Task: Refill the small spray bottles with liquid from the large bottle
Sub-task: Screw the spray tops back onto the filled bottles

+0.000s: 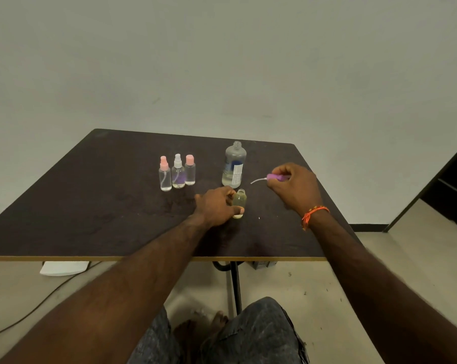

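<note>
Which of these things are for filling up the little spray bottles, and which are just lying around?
For the job:
large bottle, uncapped
open small bottle, held by the left hand
purple spray top, in the right hand
three capped small bottles

Just lying about:
white flat thing and cable on the floor

Bare room, plain wall (222, 61), dark table (90, 206)

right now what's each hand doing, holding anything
Left hand: closed around the small open bottle standing on the table.
Right hand: closed on the purple spray cap, its tube sticking out.
</note>
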The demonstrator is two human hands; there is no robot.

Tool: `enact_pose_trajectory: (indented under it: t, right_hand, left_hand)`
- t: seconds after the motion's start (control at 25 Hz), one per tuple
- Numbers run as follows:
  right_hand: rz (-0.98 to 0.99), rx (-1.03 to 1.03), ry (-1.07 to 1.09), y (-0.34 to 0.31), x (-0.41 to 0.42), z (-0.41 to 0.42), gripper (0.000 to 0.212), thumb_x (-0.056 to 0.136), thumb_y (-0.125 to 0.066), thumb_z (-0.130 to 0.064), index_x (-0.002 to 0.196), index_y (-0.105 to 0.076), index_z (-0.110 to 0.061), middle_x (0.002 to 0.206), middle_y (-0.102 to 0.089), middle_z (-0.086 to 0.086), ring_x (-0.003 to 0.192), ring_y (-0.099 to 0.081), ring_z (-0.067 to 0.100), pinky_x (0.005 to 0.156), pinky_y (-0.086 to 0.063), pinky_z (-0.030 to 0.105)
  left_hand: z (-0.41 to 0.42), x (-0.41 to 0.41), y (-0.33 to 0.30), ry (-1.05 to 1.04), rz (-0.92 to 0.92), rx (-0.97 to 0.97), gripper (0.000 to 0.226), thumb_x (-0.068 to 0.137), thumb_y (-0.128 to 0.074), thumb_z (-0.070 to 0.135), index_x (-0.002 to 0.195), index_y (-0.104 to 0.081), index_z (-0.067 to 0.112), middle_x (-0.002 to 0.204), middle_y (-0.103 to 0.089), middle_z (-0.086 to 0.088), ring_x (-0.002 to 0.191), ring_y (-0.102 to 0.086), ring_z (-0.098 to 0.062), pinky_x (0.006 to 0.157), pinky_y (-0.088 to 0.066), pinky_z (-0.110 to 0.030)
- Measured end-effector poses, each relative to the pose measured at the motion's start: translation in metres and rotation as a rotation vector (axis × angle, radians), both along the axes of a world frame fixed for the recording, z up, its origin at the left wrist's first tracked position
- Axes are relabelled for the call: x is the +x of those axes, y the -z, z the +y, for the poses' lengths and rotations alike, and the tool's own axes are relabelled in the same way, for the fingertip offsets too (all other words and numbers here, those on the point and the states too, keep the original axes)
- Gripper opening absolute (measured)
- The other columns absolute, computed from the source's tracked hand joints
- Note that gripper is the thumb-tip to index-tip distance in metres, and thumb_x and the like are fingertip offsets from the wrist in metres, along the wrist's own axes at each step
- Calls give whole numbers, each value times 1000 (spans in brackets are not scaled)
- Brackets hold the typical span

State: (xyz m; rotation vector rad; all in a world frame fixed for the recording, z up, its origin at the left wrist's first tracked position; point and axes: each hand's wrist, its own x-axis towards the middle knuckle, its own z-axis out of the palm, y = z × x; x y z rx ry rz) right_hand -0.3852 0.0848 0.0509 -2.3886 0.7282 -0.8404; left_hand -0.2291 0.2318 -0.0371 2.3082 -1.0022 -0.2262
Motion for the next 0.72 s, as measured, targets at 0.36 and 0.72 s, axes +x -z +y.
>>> enact_pose_trajectory:
  t: [0.36,0.72]
  right_hand:
    - [172,-151,-158,-32,13,32,15,77,-75,-28,91,-74,-23,83,-69,-11,75,-63,5,70,-52,23]
    - [391,-134,-211,9,43,32,11,86,-68,-28,91,-74,-22,88,-72,-5,82,-66,16,79,-56,36]
  left_hand:
    - [2,-1,0,10,-11,-32,48,80,-79,59,116,-61,34,98,-62,18,96,-58,-9,90,-28,-41]
    - [1,-2,2,-12,3,-14,47,81,-78,59,118,-61,35,107,-68,16,107,-62,-13,100,-32,-48]
